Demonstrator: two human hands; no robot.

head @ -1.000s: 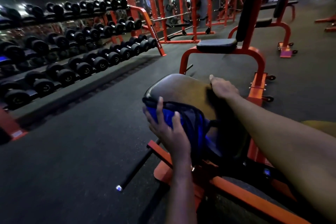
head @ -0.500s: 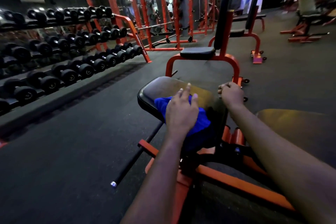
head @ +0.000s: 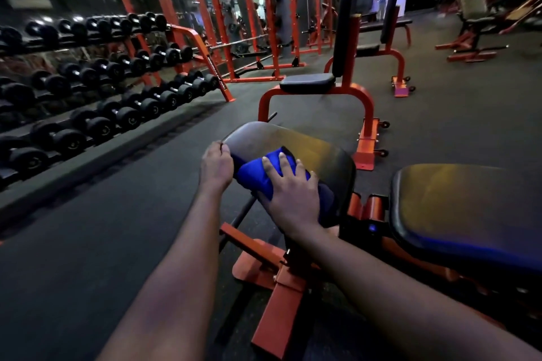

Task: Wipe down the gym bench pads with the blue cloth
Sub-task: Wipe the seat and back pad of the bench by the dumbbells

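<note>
Blue cloth (head: 254, 175) now under flat right hand (head: 289, 193) — left hand (head: 215, 167) tight round left edge of seat pad (head: 308, 142)

The right grip (head: 290, 190) lies flat, fingers spread, on the blue cloth (head: 253, 180) — bunched on the black padded surface (head: 308, 146); the left grip (head: 216, 167) curls round that surface's left edge, just beside the cloth; a second pad (head: 469, 208) sits to the right; dumbbell racks (head: 102, 102) line the far left — blurred.
</note>
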